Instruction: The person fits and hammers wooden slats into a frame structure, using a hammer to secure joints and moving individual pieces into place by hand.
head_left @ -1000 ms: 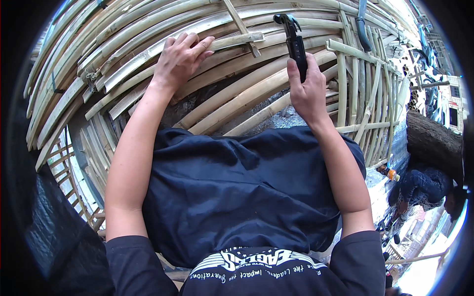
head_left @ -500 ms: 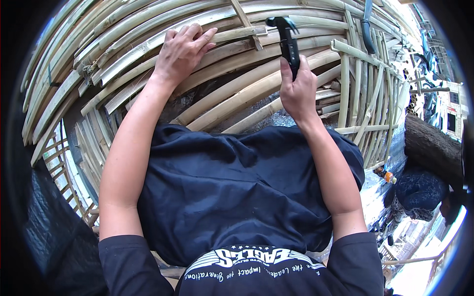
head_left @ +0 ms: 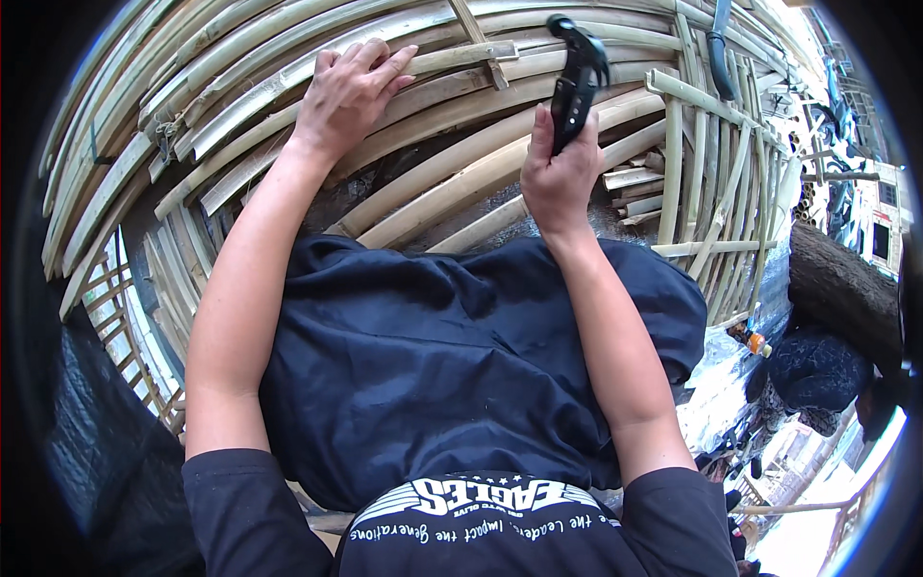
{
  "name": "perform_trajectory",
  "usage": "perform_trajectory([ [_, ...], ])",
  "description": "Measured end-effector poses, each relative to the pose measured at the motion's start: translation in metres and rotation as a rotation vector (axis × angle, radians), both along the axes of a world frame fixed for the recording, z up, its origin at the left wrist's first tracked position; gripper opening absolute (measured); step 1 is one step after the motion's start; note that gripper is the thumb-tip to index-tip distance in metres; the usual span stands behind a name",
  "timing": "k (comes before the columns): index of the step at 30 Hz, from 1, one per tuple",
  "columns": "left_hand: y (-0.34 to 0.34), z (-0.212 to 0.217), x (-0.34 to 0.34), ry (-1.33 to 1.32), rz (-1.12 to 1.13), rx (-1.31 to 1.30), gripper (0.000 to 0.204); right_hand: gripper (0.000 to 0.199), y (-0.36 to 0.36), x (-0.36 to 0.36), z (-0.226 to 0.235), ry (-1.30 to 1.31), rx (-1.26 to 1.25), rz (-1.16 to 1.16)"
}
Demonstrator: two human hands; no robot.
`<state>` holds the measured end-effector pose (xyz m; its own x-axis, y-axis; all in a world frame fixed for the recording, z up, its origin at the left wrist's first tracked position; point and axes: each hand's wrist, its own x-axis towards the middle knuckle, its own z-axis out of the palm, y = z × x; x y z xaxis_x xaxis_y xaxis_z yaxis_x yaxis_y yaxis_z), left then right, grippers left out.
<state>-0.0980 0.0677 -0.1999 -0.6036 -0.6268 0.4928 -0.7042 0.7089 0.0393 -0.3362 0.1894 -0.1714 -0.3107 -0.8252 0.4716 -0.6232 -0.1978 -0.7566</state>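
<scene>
My right hand [head_left: 561,181] is wrapped round the handle of a black claw hammer [head_left: 575,94], held up in the air with its head pointing away from me. To its left, a pale split-bamboo strip [head_left: 452,58] runs out from under my left hand [head_left: 354,94]. The left fingers are bent over this strip, with the index finger lying along it and the thumb below. The strip's right end meets a narrow bamboo crosspiece [head_left: 470,27]. The hammer head is apart from both pieces. Any nail at this joint is too small to make out.
Long curved bamboo slats [head_left: 423,192] form a framework before me. A slatted bamboo panel [head_left: 707,183] stands on the right, with a dark curved-handled tool [head_left: 716,65] hanging near it. Beyond lie a thick log [head_left: 846,279], a crouching person [head_left: 817,370] and an orange-labelled bottle [head_left: 758,343].
My right hand has shifted left, and the hammer has tilted so its head leans right and looks larger. My left hand stays at the bamboo strip.
</scene>
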Motion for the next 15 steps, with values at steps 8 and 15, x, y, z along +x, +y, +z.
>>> perform_trajectory([
  [8, -0.008, -0.001, -0.003, 0.003, 0.006, -0.067, 0.042, 0.023, -0.009, 0.015, -0.01, -0.085, 0.093, 0.003],
  [15, -0.006, -0.002, -0.002, 0.01, -0.008, -0.072, 0.043, 0.028, -0.013, 0.007, -0.008, 0.055, 0.321, 0.004],
])
